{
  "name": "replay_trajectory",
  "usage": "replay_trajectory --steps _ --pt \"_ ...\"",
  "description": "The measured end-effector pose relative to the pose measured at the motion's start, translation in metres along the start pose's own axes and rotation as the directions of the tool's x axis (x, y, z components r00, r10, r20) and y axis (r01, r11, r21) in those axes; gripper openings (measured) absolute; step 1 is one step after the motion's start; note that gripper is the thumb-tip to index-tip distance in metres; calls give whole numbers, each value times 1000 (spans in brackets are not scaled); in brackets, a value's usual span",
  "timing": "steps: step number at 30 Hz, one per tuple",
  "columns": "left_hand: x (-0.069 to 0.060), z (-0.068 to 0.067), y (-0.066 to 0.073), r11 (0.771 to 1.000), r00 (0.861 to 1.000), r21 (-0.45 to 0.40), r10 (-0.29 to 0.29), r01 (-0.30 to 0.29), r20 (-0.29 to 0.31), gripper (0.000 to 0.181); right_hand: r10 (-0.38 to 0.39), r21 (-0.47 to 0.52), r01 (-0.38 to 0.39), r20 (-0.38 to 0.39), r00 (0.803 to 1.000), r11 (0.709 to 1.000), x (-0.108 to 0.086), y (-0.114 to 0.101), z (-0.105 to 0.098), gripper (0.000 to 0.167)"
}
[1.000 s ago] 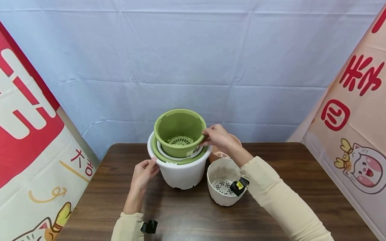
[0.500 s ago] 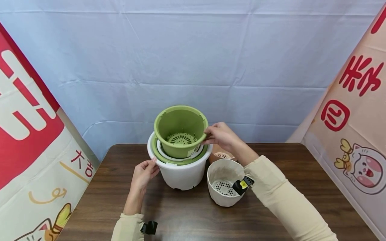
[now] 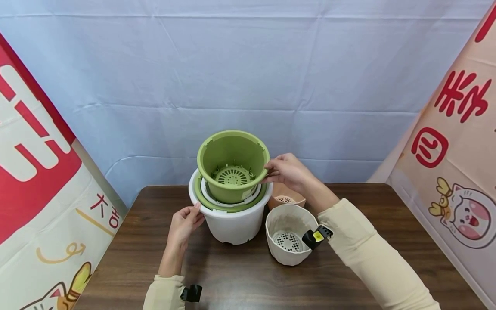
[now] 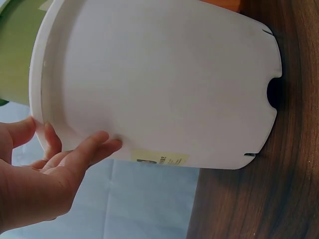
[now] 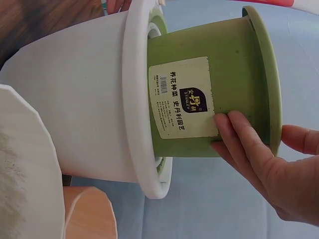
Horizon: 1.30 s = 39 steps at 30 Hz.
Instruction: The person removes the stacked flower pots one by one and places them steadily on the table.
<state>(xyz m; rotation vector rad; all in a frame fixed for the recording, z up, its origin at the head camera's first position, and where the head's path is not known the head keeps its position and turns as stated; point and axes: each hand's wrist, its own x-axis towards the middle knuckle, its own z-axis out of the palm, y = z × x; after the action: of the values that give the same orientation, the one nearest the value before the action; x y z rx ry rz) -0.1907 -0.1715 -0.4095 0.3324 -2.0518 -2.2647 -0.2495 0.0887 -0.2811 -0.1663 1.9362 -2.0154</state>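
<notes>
A large white flowerpot (image 3: 234, 227) stands upright on the table with a green-rimmed pot (image 3: 228, 208) and a white-rimmed pot (image 3: 222, 202) nested in it. Partly raised out of these is a smaller green flowerpot (image 3: 233, 148), its slotted base visible inside. My right hand (image 3: 286, 172) pinches its rim on the right, thumb over the edge and fingers along the outer wall. A paper label (image 5: 182, 98) shows on that wall in the right wrist view. At the white pot's left rim, my left hand (image 3: 185, 227) grips the edge between thumb and fingers.
A cream faceted pot (image 3: 288, 254) with a perforated base stands right of the white pot, under my right forearm. Behind it is an orange pot (image 3: 288, 192), partly hidden. The wooden table (image 3: 248, 284) meets a pale cloth backdrop (image 3: 248, 77), with printed banners on both sides.
The small green pot has risen gradually out of the nest, with my right hand moving up and slightly right. My left hand stays on the white rim.
</notes>
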Motion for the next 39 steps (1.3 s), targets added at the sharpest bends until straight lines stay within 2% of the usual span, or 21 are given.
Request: replay_trajectory --steps 25,39 --pt "0 1 -1 1000 1000 -18 1 -1 -3 29 -28 22 27 22 999 999 -17 -16 -7 23" --pt "1 1 0 1000 1000 -15 3 -3 -8 26 -45 32 44 24 999 999 -22 -29 -14 11"
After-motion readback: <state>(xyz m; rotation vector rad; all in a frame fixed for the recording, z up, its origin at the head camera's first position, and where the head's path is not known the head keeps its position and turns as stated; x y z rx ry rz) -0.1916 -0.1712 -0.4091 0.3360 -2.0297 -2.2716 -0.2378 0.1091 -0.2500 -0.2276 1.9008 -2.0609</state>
